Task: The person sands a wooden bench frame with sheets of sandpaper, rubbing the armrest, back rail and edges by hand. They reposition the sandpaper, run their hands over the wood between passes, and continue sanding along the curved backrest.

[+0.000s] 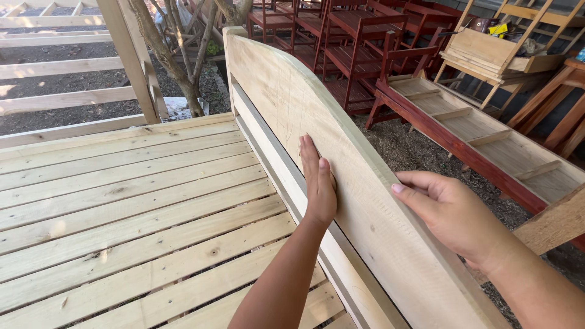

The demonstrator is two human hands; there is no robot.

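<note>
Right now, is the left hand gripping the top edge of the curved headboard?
No, the left hand lies flat on the curved headboard's face, while the right hand grips its top edge.

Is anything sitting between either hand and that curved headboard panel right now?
Nothing visible does. The left hand lies flat against the face of the curved headboard panel, and the right hand grips its top edge, fingers curled over. Both touch bare wood directly.
</note>
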